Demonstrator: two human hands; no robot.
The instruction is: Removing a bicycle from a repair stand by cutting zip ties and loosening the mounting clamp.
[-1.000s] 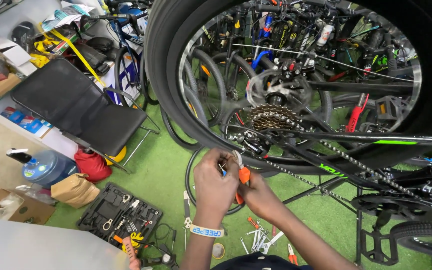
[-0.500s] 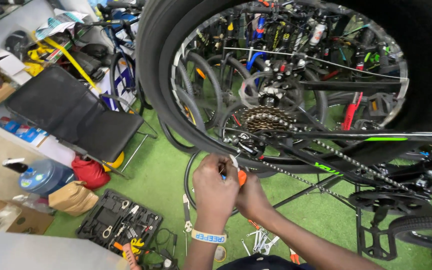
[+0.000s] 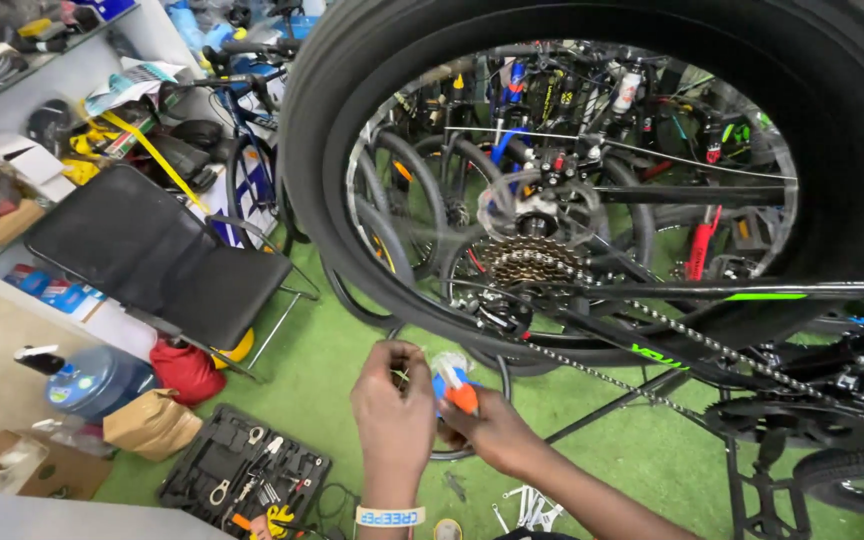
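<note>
A bicycle hangs in front of me, its big rear wheel filling the view, with a rusty cog cluster and chain at the hub. Below the cogs my two hands meet. My left hand, which wears a white wristband, pinches something thin and small that I cannot make out. My right hand grips a small tool with an orange and blue handle. Both hands are a little below the rear derailleur and apart from it.
An open black tool case lies on the green floor at lower left. A black folding chair, a water jug and a brown bag stand to the left. Cluttered shelves line the left wall, and several bicycles stand behind the wheel.
My hands have come down slightly from the derailleur and stay together around the orange tool. The view has shifted, so the wheel sits further right.
</note>
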